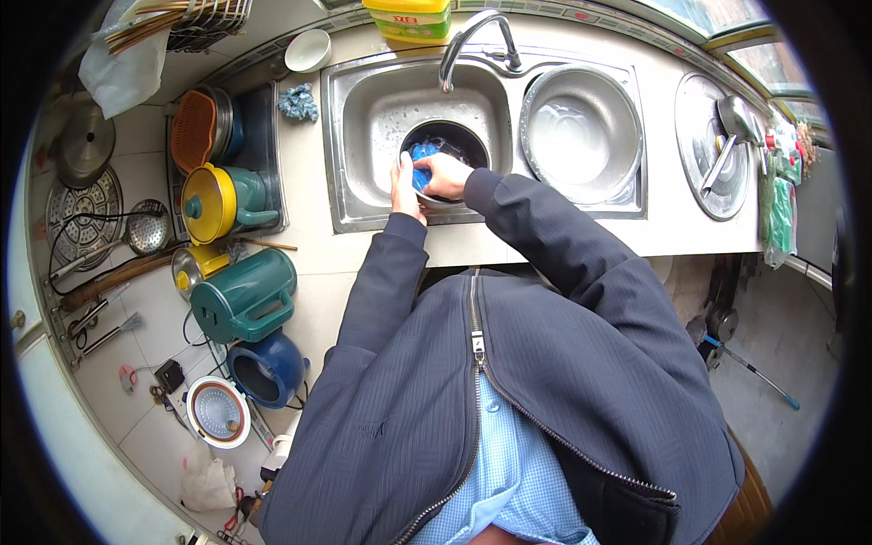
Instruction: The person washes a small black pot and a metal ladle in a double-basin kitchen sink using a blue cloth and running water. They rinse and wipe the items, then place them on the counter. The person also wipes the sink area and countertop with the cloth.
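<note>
A dark-lined round pot [469,144] sits in the left basin of the stainless-steel sink [368,102], with a little foamy water inside. My left hand [405,189] grips the pot's near-left rim, thumb up along the edge. Inside the pot, my right hand [444,176] presses a blue scrubbing cloth [424,155] against the left wall; its fingertips are partly hidden. Above the basin arches the chrome faucet [477,27], its spout over the sink behind the pot. No stream of water shows from it.
A large metal basin [582,136] with whitish water covers the sink's right side. A metal lid [708,146] lies farther right. On the left stand a small white bowl [308,51], a crumpled blue cloth [298,102], a yellow-lidded pot [208,203] and a green kettle [248,293].
</note>
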A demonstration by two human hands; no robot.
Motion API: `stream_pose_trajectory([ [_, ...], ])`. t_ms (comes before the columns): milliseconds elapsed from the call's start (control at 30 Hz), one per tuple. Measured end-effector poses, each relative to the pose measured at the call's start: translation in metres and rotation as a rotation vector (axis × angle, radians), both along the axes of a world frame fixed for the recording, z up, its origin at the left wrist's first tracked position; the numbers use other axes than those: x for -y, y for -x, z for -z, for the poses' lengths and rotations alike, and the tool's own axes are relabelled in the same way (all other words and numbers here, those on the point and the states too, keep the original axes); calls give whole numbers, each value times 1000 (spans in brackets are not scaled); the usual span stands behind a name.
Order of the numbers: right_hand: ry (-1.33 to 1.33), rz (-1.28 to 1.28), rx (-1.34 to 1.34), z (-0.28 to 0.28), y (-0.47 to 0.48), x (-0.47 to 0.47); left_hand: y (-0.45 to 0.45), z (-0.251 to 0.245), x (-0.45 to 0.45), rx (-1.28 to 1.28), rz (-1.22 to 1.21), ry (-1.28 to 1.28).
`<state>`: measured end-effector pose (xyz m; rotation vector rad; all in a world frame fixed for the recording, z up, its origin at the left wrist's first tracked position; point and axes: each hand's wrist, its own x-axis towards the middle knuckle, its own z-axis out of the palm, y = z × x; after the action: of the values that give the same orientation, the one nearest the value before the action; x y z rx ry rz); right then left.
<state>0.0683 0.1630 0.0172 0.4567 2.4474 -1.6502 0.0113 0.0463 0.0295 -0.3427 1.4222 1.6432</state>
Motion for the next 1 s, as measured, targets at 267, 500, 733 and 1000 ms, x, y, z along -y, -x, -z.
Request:
stream_pose_trajectory([
  [267, 796, 263, 15, -7, -2, 11, -1, 1, 0, -66, -52, -137],
  [500, -67, -360, 247, -31, -6, -19, 20, 10, 0, -289, -3, -27],
  [733, -781, -494, 142, -19, 2, -21, 21, 2, 13, 79, 37, -95],
  [1000, -965, -441, -182, -2, 1, -20, 8, -2, 13, 100, 39, -67],
])
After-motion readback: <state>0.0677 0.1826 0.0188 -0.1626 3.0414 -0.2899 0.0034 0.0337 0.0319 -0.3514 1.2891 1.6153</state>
